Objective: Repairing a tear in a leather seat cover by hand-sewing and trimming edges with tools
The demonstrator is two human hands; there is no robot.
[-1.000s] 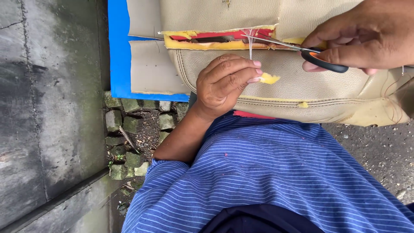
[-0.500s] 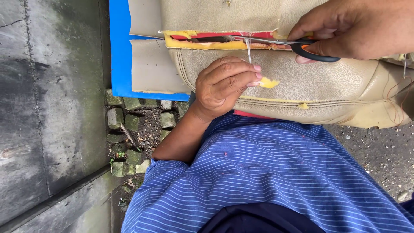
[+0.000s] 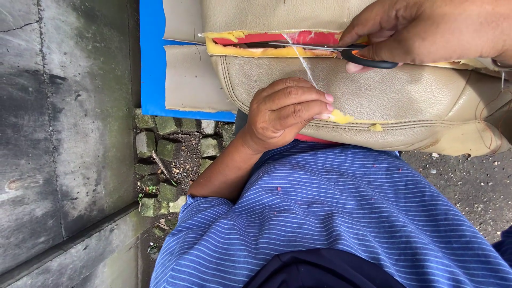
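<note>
1. Outdoors, dark grey concrete (image 3: 64, 133) fills the ground to one side, with a patch of mossy paving stones (image 3: 170, 160) and soil beside it, and gravel (image 3: 469, 186) on the other side.
2. Your lap, in a blue striped shirt (image 3: 341, 213), carries a beige leather seat cushion (image 3: 405, 101), which also lies across a blue board (image 3: 152, 64).
3. Your right hand (image 3: 426, 29) is closed around the black-and-orange handles of a pair of scissors (image 3: 320, 48), fingers through the loops.
4. From that grip, the blades run along the opened seam (image 3: 266, 45), where yellow foam and red lining show between the parted leather edges.
5. Your left hand (image 3: 285, 112) rests on the cushion just below the blades, its fingertips (image 3: 322, 104) pinched on a thin white thread (image 3: 306, 66).
6. From that pinch the thread rises taut to the seam, meeting it at the blades.
7. Just beyond your left fingertips, a scrap of yellow foam (image 3: 341, 117) lies on the leather.
</note>
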